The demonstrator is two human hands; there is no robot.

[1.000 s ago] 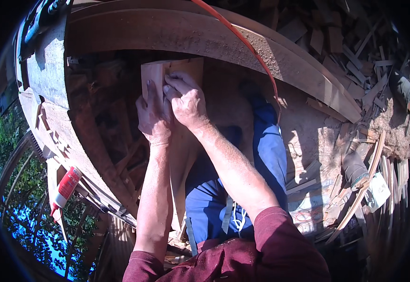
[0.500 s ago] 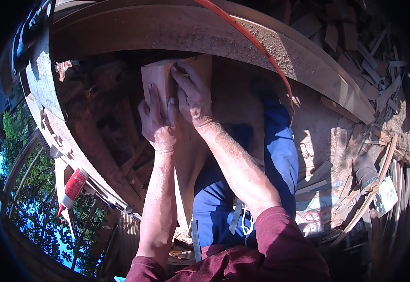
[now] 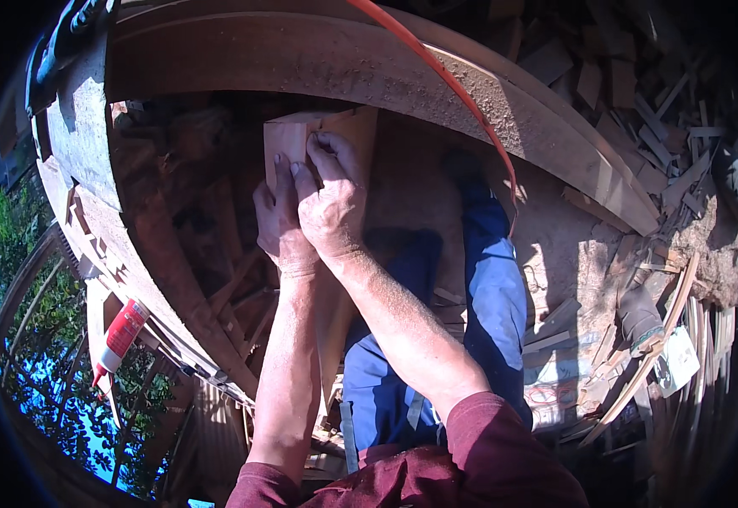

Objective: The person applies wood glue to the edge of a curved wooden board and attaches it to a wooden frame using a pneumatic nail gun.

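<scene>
A long wooden board (image 3: 360,140) stands on its length in front of me, with a paler wooden block (image 3: 289,138) at its far end. My left hand (image 3: 284,229) is closed round the near side of the block, fingers up along its face. Just to the right, my right hand (image 3: 333,203) is bent over the board, its thumb and fingers curled into a pinch against the block's edge. Whatever lies between those fingertips, if anything, is too small to make out. The two wrists nearly touch.
A curved wooden beam (image 3: 318,55) dusted with sawdust arches beyond the hands, an orange hose (image 3: 449,72) across it. A red glue bottle (image 3: 123,334) rests on the left rim. Wood offcuts (image 3: 606,80) pile up at right; a cylindrical tool (image 3: 640,317) lies among strips.
My right hand has turned and slid a little down and left along the block, its thumb now beside the left hand's fingers. The left hand stays on the wood. The view has shifted slightly.
</scene>
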